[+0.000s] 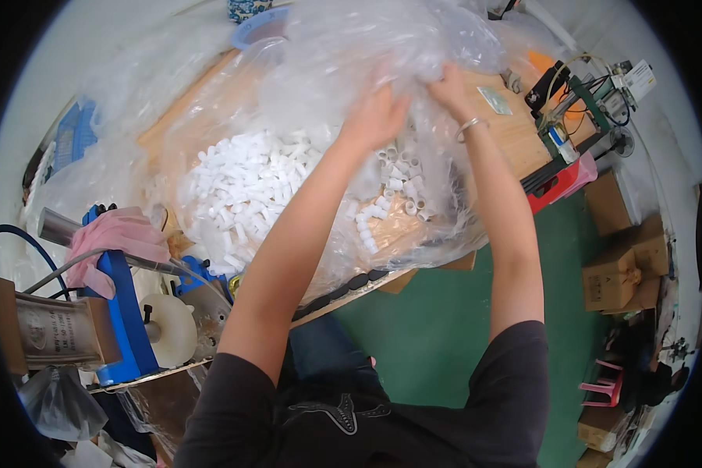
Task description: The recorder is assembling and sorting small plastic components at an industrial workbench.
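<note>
Both my arms reach forward over a heap of short white plastic tubes [249,187] lying on clear plastic film. My left hand [376,115] is up against a big, crumpled clear plastic bag [351,39]; motion smears its fingers, so I cannot tell their grip, though the thumb stands apart. To the right, my right hand [449,92], with a bracelet at the wrist, has its fingers closed on the edge of this bag. Between and below my arms lies a smaller group of white tube pieces [402,183], partly under film.
A blue machine [125,320] with a pale wheel and a pink cloth [117,242] stands at the left. Behind the bag is a blue basin [261,27]. A green-framed device [589,109] sits at the right end of the wooden table [515,136]. Cardboard boxes [620,277] stand beyond the green floor.
</note>
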Tool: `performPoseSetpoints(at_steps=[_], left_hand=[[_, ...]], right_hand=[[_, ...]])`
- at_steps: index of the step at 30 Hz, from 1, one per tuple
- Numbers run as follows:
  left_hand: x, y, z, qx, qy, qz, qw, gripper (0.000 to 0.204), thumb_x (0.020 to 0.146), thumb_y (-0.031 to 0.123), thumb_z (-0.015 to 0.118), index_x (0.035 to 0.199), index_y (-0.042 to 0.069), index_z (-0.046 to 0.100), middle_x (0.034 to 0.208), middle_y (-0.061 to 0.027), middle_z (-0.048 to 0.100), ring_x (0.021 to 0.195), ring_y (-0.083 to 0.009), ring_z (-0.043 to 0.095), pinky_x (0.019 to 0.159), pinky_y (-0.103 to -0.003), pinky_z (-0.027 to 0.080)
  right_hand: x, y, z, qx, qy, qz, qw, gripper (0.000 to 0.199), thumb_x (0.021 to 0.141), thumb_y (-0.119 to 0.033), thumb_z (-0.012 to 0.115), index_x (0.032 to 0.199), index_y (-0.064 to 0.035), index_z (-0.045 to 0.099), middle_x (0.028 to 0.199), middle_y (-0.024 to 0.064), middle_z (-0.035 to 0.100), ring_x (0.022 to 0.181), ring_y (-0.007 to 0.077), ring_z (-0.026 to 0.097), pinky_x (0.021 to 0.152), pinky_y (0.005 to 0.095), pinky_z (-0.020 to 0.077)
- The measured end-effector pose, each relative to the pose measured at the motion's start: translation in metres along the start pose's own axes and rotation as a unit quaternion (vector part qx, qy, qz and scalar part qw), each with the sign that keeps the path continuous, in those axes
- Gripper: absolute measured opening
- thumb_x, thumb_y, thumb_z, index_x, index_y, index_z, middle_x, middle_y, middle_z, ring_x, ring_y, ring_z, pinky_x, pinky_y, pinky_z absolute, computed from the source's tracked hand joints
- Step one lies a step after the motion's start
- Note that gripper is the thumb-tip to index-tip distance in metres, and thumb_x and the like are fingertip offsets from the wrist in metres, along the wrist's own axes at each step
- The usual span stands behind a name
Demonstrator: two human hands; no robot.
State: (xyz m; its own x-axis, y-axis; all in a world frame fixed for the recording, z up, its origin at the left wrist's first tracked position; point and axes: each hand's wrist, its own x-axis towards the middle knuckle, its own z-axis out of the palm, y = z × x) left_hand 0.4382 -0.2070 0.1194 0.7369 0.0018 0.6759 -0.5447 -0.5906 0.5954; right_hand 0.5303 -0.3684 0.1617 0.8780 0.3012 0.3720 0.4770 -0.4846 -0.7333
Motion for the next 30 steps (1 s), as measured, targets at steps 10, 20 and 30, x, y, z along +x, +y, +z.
performPoseSetpoints(at_steps=[10, 20, 30], left_hand=[[-0.069, -0.083, -0.01, 0.408, -0.117, 0.039, 0.904, 0.049, 0.08, 0.01, 0.059, 0.128, 0.018, 0.057, 0.137, -0.0064, 0.051, 0.118, -0.0295, 0.055, 0.105, -0.065, 0.023], [-0.033, -0.012, 0.001, 0.122, 0.016, 0.093, 0.988, 0.053, 0.078, 0.027, 0.066, 0.126, 0.006, 0.055, 0.139, -0.0145, 0.047, 0.127, -0.0335, 0.044, 0.108, -0.053, 0.029], [0.036, -0.074, 0.013, -0.011, -0.042, -0.189, 0.981, 0.06, 0.085, 0.024, 0.062, 0.139, 0.006, 0.043, 0.134, -0.0148, 0.05, 0.122, -0.0295, 0.049, 0.099, -0.041, 0.042]], right_hand=[[0.028, 0.106, -0.11, -0.029, 0.113, 0.06, 0.991, 0.046, 0.076, -0.03, 0.073, 0.107, 0.0033, 0.066, 0.11, 0.0142, 0.067, 0.103, 0.0268, 0.061, 0.089, 0.0354, 0.0468], [-0.021, 0.048, -0.097, 0.15, -0.061, 0.168, 0.972, 0.036, 0.082, -0.026, 0.065, 0.104, 0.0022, 0.068, 0.109, 0.0122, 0.068, 0.106, 0.0236, 0.06, 0.096, 0.0313, 0.0416], [0.015, 0.047, -0.089, -0.152, 0.055, 0.032, 0.986, 0.106, 0.066, -0.049, 0.081, 0.14, 0.0092, 0.033, 0.118, 0.0219, 0.061, 0.121, 0.0267, 0.053, 0.105, 0.038, 0.0361]])
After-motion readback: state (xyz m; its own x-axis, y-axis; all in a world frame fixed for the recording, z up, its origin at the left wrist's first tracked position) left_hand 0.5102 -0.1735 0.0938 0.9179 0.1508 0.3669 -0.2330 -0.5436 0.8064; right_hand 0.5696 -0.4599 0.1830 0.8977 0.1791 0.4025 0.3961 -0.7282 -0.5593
